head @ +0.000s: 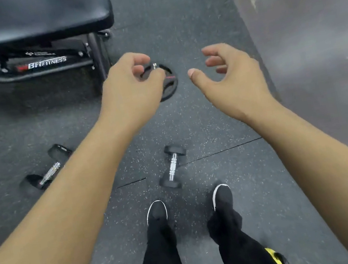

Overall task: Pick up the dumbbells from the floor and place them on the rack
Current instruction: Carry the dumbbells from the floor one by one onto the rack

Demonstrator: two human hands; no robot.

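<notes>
Two black hex dumbbells with chrome handles lie on the speckled rubber floor. One dumbbell [172, 167] rests just ahead of my shoes, in the middle. The other dumbbell [48, 169] lies to the left, partly hidden under my left forearm. My left hand [130, 90] hangs in the air with its fingers curled loosely and nothing in it. My right hand [229, 78] is held out beside it, fingers spread and empty. Both hands are well above the floor and apart from the dumbbells. No rack is in view.
A black padded bench [30, 20] with a metal frame stands at the upper left. A small black weight plate [165, 80] lies on the floor beyond my left hand. A grey wall [312, 28] runs along the right. A yellow-and-black object [275, 257] sits by my right leg.
</notes>
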